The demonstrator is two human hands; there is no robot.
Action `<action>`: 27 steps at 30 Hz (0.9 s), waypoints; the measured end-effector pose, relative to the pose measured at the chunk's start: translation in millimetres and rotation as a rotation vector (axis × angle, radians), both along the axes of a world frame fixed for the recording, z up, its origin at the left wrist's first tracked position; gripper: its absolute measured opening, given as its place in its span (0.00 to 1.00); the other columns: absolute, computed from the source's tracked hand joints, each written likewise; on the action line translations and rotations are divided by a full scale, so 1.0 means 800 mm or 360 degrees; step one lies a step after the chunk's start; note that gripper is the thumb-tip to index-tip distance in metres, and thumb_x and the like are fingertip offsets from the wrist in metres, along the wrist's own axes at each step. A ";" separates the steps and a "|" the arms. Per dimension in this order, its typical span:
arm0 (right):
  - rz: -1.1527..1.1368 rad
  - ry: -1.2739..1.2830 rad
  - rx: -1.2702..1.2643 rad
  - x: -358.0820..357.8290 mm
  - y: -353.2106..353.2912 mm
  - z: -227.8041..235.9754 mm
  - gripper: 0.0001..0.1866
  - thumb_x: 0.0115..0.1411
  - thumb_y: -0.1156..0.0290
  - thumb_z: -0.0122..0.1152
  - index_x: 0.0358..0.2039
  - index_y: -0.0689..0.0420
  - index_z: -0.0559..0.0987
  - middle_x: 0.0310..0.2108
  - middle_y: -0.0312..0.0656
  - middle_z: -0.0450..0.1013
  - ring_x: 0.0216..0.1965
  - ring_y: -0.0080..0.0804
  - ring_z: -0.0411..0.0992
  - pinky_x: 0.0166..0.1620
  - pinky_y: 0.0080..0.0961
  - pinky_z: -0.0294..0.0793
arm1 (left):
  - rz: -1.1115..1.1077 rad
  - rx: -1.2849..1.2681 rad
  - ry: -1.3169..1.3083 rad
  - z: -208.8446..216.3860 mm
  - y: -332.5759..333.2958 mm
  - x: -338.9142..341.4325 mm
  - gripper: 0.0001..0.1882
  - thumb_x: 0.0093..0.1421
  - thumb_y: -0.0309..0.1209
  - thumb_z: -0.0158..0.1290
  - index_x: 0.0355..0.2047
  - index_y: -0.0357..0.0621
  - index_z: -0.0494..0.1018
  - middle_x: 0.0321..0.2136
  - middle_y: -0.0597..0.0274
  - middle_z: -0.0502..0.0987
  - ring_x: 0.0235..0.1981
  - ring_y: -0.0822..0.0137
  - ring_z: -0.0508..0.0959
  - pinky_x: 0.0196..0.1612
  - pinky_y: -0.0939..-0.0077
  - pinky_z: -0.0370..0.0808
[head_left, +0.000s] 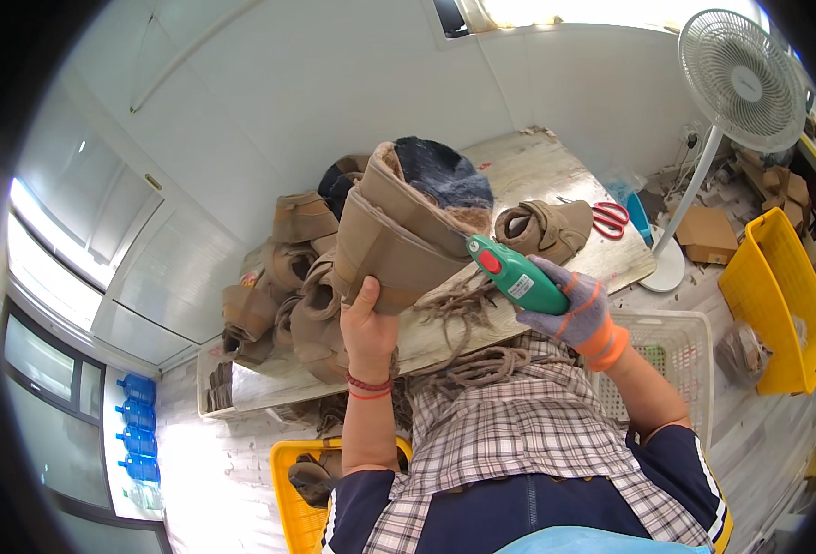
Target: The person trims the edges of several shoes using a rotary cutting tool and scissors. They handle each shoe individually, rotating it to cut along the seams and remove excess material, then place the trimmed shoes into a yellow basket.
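Note:
A tan boot upper [385,245] with fluffy lining and a dark, shiny patch at its far end is held up over the table. My bare left hand [368,328] is closed on its lower edge, with the thumb in front. In a grey and orange glove, my right hand [574,309] grips a green hand-held power cutter [522,279] with a red button. The cutter's tip meets the right edge of the upper; the blade itself is hard to make out. To the right lies a finished-looking brown shoe [545,228] with a strap.
Similar brown shoe pieces [293,268] are heaped at the table's left. Red-handled scissors [610,220] lie on the worn table [556,157]. Lining scraps [482,365] gather at its front edge and on my lap. Crates [694,346] and a standing fan [742,83] are at the right.

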State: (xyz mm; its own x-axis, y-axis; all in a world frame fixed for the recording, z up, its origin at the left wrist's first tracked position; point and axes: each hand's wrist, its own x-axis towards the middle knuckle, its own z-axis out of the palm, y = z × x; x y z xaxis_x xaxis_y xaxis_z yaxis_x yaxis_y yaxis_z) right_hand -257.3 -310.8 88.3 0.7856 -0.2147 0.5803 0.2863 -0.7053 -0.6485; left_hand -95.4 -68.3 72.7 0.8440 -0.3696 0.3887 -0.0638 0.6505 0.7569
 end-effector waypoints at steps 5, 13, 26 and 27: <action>0.0107 -0.0043 0.0336 0.013 0.014 -0.005 0.37 0.42 0.61 0.75 0.52 0.60 0.72 0.32 0.45 0.78 0.31 0.26 0.77 0.37 0.22 0.76 | 0.0064 0.0048 -0.0218 -0.005 0.002 -0.009 0.25 0.61 0.26 0.51 0.59 0.41 0.60 0.56 0.58 0.67 0.56 0.63 0.67 0.58 0.62 0.66; 0.0214 0.0023 0.0850 0.026 0.020 -0.006 0.34 0.46 0.65 0.74 0.53 0.60 0.71 0.36 0.40 0.77 0.35 0.19 0.73 0.40 0.20 0.74 | 0.0446 0.0881 -0.0872 -0.021 0.007 -0.012 0.13 0.57 0.24 0.57 0.43 0.37 0.73 0.41 0.58 0.77 0.41 0.65 0.75 0.42 0.68 0.72; 0.0037 0.0145 0.1272 0.021 0.004 0.008 0.28 0.49 0.66 0.71 0.50 0.63 0.73 0.30 0.35 0.76 0.26 0.13 0.69 0.29 0.13 0.70 | 0.0489 0.1761 -0.2168 -0.008 -0.005 -0.019 0.24 0.40 0.19 0.53 0.43 0.39 0.73 0.42 0.49 0.74 0.45 0.45 0.71 0.49 0.54 0.67; 0.0041 0.0137 0.1303 0.021 0.003 0.009 0.28 0.50 0.66 0.70 0.49 0.63 0.73 0.30 0.35 0.76 0.25 0.13 0.69 0.27 0.12 0.69 | 0.0466 0.1768 -0.2188 -0.013 -0.005 -0.020 0.25 0.40 0.19 0.52 0.44 0.39 0.73 0.42 0.49 0.74 0.45 0.45 0.71 0.49 0.53 0.67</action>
